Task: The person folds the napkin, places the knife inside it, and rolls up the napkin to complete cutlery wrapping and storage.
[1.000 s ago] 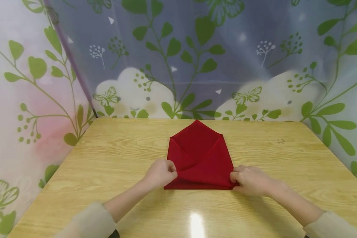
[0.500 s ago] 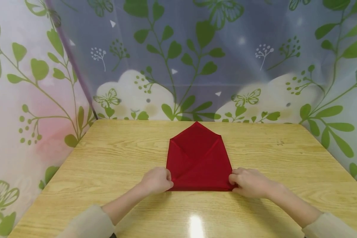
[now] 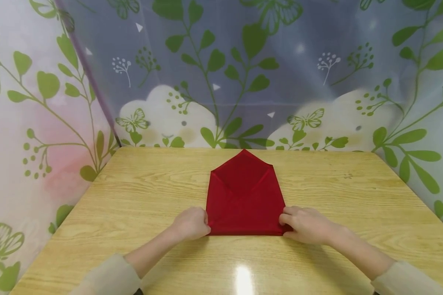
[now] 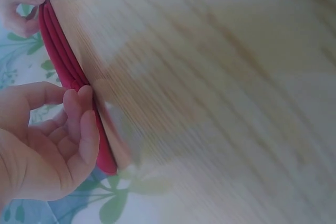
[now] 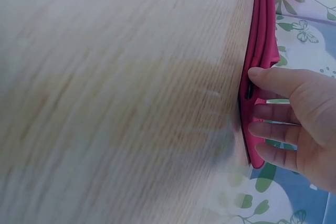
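A folded red cloth [image 3: 247,205] lies on the table with a pointed flap at its far side, its front edge straight. At its left front corner my left hand [image 3: 192,223] pinches the folds; the left wrist view shows thumb and fingertips of that hand [image 4: 55,140] meeting on the layered edge. My right hand [image 3: 308,224] holds the right front corner. Seen from the right wrist, the thumb of the right hand [image 5: 310,119] presses the stacked layers of the cloth [image 5: 261,30], the other fingers bent along its side.
The wooden table [image 3: 144,176] carries the cloth near its middle. Behind it and at both sides hang curtains [image 3: 229,61] printed with leaves, butterflies and clouds. A bright light reflection [image 3: 243,278] shows on the front of the tabletop.
My left hand has moved down and left to the front corner of the cloth. The raised front fold now lies flatter and straighter. My right hand has shifted slightly left with its corner.
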Demonstrator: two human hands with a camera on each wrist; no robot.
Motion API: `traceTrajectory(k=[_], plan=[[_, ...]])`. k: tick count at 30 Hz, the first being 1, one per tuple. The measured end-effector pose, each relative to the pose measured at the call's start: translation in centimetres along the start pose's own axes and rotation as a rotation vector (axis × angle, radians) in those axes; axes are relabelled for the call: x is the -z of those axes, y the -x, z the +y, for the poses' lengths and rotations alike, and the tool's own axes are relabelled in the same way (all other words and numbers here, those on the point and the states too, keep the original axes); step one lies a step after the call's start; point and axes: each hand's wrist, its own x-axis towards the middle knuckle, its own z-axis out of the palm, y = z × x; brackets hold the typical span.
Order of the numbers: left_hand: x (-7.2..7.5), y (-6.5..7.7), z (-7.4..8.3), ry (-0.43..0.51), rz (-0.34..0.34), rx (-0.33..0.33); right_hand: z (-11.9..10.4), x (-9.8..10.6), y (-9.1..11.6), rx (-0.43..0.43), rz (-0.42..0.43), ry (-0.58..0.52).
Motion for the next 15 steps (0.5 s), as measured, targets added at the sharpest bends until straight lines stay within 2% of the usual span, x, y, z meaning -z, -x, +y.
traceTrajectory(k=[7, 15], plan=[[0.11, 0.05, 0.08, -0.019, 0.001, -0.003, 0.04, 0.02, -0.11, -0.005, -0.011, -0.004], [0.24, 0.08, -0.28, 0.031, -0.042, 0.026, 0.15, 0.11, 0.18, 0.006, 0.004, -0.01]])
